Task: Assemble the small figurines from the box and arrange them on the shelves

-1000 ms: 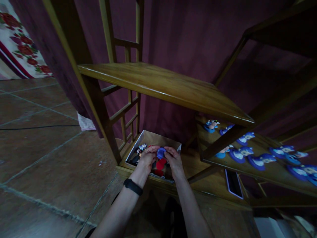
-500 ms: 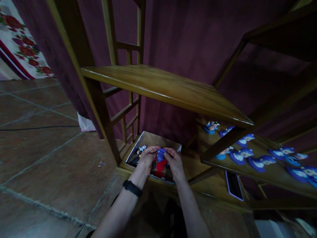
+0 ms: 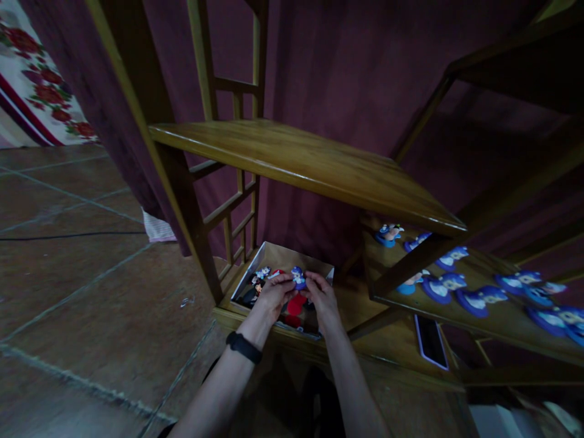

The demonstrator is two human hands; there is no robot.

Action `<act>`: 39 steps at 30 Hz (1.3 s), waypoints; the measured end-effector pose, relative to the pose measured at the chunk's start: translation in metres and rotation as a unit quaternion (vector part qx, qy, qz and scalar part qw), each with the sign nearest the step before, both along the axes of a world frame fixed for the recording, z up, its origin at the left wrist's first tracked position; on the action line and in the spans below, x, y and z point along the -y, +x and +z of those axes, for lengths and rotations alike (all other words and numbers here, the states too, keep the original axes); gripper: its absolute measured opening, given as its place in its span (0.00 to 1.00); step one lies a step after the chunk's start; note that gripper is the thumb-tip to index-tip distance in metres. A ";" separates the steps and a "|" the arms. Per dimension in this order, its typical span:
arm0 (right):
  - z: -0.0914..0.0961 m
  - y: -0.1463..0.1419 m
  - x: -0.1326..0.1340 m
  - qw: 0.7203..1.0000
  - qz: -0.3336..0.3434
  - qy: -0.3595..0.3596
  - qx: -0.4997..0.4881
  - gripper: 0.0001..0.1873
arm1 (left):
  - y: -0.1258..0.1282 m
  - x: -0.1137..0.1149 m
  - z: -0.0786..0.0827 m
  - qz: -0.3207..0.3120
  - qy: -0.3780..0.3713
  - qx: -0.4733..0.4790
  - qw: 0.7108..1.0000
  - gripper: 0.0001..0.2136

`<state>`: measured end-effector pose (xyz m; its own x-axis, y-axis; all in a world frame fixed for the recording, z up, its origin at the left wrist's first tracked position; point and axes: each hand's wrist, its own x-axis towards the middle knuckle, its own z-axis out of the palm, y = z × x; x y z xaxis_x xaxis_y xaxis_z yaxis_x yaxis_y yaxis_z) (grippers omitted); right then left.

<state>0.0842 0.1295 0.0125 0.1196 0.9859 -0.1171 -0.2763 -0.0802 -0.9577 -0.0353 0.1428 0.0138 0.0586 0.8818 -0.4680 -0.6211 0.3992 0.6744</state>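
Both hands are low, over an open cardboard box (image 3: 274, 250) on the bottom board of a wooden shelf unit. My left hand (image 3: 274, 292), with a black band on its wrist, and my right hand (image 3: 322, 295) pinch a small blue figurine (image 3: 298, 277) between their fingertips. It stands upright above the box. Inside the box lie more small figurines, among them a red one (image 3: 296, 304) and a white-and-dark one (image 3: 261, 274).
A wooden shelf board (image 3: 301, 161) juts out above the box. To the right, a lower shelf (image 3: 493, 316) carries several blue figurines laid flat. A phone (image 3: 430, 339) lies on the bottom board. Brown floor tiles spread left; a dark red curtain hangs behind.
The blue figurine has been turned and lifted slightly between my fingertips, so it now stands upright. Both hands stayed over the box.
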 end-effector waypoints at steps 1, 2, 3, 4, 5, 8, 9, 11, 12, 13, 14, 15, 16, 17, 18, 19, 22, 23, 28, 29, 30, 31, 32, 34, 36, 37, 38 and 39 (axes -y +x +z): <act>0.000 0.000 0.000 1.000 0.003 -0.002 -0.012 0.16 | 0.000 0.000 0.000 0.003 -0.005 0.009 1.000 0.09; 0.000 0.000 0.000 1.000 0.005 -0.004 -0.021 0.16 | 0.000 -0.001 -0.001 0.006 -0.009 0.018 1.000 0.09; 0.000 0.000 0.001 1.000 0.008 -0.007 -0.027 0.17 | 0.000 -0.001 -0.001 0.010 -0.012 0.027 1.000 0.09; 0.000 0.000 0.001 0.999 0.012 -0.009 -0.031 0.18 | 0.000 -0.001 -0.002 0.012 -0.013 0.035 0.999 0.09; 0.000 0.000 0.001 0.999 0.016 -0.012 -0.032 0.19 | 0.000 -0.001 -0.002 0.012 -0.013 0.043 0.999 0.09; 0.000 0.000 0.001 0.999 0.021 -0.015 -0.031 0.21 | 0.001 -0.001 -0.003 0.005 -0.006 0.057 0.998 0.08; 0.000 0.000 0.001 0.999 0.020 -0.015 -0.029 0.21 | 0.001 -0.001 -0.003 0.001 -0.001 0.060 0.998 0.09; 0.000 0.000 0.000 0.999 0.011 -0.018 -0.025 0.21 | 0.002 0.000 -0.003 -0.011 0.012 0.060 0.998 0.10; -0.001 0.001 0.000 0.999 0.006 -0.022 -0.025 0.21 | 0.003 0.000 -0.004 -0.016 0.022 0.055 0.998 0.11; -0.001 0.001 -0.001 0.999 0.001 -0.028 -0.028 0.21 | 0.005 0.001 -0.005 -0.020 0.033 0.046 0.998 0.13; -0.002 0.001 -0.002 0.999 -0.004 -0.036 -0.033 0.21 | 0.006 0.002 -0.006 -0.019 0.043 0.033 0.998 0.14; -0.002 0.002 -0.002 0.998 -0.007 -0.044 -0.040 0.21 | 0.007 0.003 -0.007 -0.011 0.052 0.016 0.998 0.16; -0.003 0.002 -0.002 0.998 -0.008 -0.048 -0.050 0.21 | 0.009 0.004 -0.009 0.002 0.059 -0.002 0.998 0.17; -0.004 0.002 -0.002 0.997 -0.007 -0.050 -0.063 0.21 | 0.010 0.004 -0.010 0.016 0.064 -0.020 0.998 0.17; -0.004 0.002 -0.002 0.996 -0.004 -0.050 -0.078 0.21 | 0.011 0.005 -0.011 0.027 0.067 -0.035 0.997 0.18; -0.005 0.002 -0.002 0.994 0.000 -0.048 -0.093 0.21 | 0.012 0.005 -0.012 0.035 0.068 -0.048 0.996 0.19; -0.006 0.002 -0.001 0.990 0.010 -0.042 -0.132 0.22 | 0.013 0.004 -0.012 0.046 0.073 -0.067 0.994 0.20; -0.006 0.002 0.000 0.989 0.011 -0.040 -0.141 0.22 | 0.013 0.004 -0.011 0.050 0.076 -0.069 0.993 0.20; -0.006 0.001 0.000 0.987 0.011 -0.033 -0.159 0.22 | 0.014 0.004 -0.008 0.061 0.098 -0.082 0.990 0.20; -0.006 0.000 0.000 0.987 0.011 -0.032 -0.158 0.22 | 0.015 0.005 -0.009 0.061 0.102 -0.083 0.989 0.19; -0.006 0.000 0.000 0.987 0.008 -0.033 -0.156 0.22 | 0.015 0.005 -0.009 0.060 0.106 -0.084 0.989 0.19; -0.006 0.000 0.000 0.988 0.004 -0.033 -0.154 0.22 | 0.016 0.005 -0.010 0.059 0.110 -0.082 0.989 0.19; -0.006 0.000 0.000 0.988 0.000 -0.034 -0.152 0.22 | 0.016 0.004 -0.011 0.057 0.113 -0.081 0.989 0.19; -0.006 0.000 0.000 0.988 -0.004 -0.034 -0.151 0.21 | 0.016 0.004 -0.014 0.054 0.117 -0.076 0.989 0.19; -0.005 0.000 0.000 0.988 0.000 -0.032 -0.152 0.22 | 0.017 0.003 -0.015 0.052 0.118 -0.071 0.989 0.19; -0.006 -0.001 0.000 0.988 0.001 -0.032 -0.153 0.22 | 0.017 0.003 -0.016 0.053 0.117 -0.068 0.989 0.19; -0.006 -0.001 0.000 0.988 0.000 -0.031 -0.154 0.22 | 0.017 0.003 -0.017 0.054 0.116 -0.067 0.990 0.20; -0.007 -0.001 0.000 0.987 -0.002 -0.031 -0.156 0.22 | 0.017 0.003 -0.017 0.057 0.114 -0.066 0.990 0.20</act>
